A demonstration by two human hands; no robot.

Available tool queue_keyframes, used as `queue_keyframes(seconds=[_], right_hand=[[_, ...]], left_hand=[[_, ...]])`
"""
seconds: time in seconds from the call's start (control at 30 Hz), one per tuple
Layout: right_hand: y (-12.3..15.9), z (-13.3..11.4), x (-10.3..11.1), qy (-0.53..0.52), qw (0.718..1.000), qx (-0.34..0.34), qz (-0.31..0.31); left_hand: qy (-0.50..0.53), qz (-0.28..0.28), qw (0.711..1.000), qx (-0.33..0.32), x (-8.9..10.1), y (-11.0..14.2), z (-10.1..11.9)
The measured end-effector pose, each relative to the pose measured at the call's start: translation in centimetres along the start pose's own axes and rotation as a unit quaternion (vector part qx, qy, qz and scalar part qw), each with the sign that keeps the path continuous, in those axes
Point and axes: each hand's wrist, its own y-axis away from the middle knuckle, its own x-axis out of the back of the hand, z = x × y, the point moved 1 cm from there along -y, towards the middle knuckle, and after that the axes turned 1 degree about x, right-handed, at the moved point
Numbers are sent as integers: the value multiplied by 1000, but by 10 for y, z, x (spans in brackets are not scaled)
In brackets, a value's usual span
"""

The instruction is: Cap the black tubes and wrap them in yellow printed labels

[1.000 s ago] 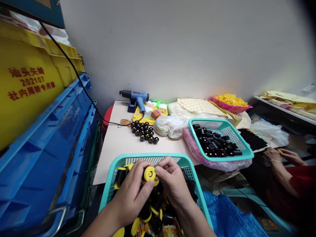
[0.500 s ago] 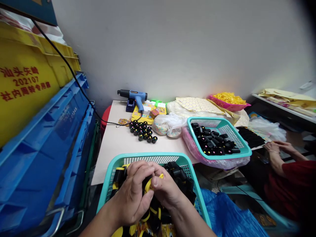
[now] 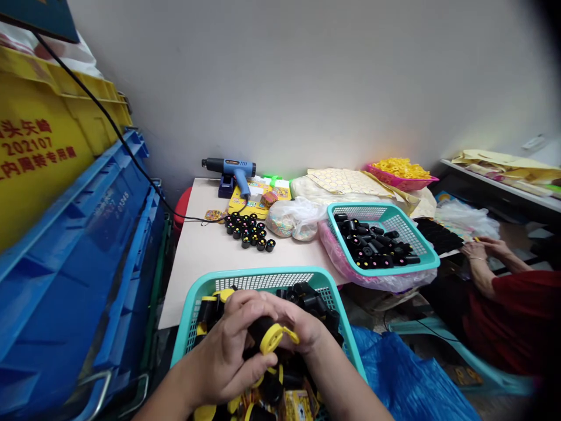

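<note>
The teal basket (image 3: 272, 271) fills the lower centre of the frame. Above it, the left hand (image 3: 234, 345) grips a black cylinder (image 3: 259, 328) between thumb and fingers; the right hand (image 3: 304, 324) curls alongside, its hidden fingertips' hold unclear. The yellow cap (image 3: 272, 339), mostly covered half a second ago, now shows its face, its yellow tab (image 3: 291, 335) pointing right.

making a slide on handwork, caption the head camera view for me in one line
A left hand grips a yellow-ended black cylinder beside the right hand, above a teal basket of similar pieces.
</note>
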Motion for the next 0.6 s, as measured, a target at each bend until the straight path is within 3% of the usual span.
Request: queue_keyframes(seconds=[0.2, 0.47, 0.6], right_hand=[[-4, -15, -14, 184, 967, 133, 113], [1, -28, -19, 314, 925, 162, 139], [5, -37, -8, 321, 928, 138, 129]], left_hand=[[-76, -20, 997, 22, 5, -14, -3], [-31, -23, 998, 41, -5, -25, -6], [54, 30, 984, 166, -2, -20, -13]])
